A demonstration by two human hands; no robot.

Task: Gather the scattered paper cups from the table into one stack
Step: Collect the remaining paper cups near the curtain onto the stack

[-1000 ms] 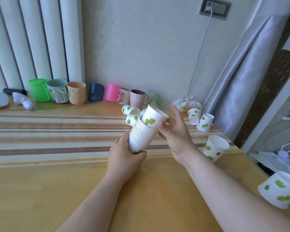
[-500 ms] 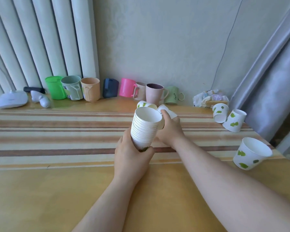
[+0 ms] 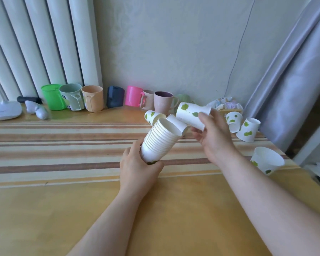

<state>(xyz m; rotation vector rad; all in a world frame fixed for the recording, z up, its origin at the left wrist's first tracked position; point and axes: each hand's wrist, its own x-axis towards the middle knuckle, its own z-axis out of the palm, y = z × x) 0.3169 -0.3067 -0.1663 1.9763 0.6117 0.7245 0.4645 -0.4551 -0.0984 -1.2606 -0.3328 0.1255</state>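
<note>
My left hand [image 3: 137, 169] grips the base of a stack of white paper cups [image 3: 160, 140], tilted with its mouth up and to the right. My right hand [image 3: 213, 134] holds a single leaf-printed paper cup [image 3: 191, 115] on its side, just above and right of the stack's mouth. Two loose cups [image 3: 153, 116] lie on the table behind the stack. Two more cups [image 3: 233, 121] [image 3: 248, 132] stand upside down at the right. Another cup [image 3: 266, 160] rests tilted near the right edge.
A row of coloured plastic mugs [image 3: 92, 98] lines the wall at the back of the wooden table [image 3: 63, 209]. A white device [image 3: 5, 109] sits at the far left. Crumpled wrappers [image 3: 225, 105] and a grey curtain [image 3: 294, 80] are at the right.
My right hand has picked up one leaf-printed cup from behind the stack and lifted it above the stack's mouth. The left hand tilted the stack rightwards.
</note>
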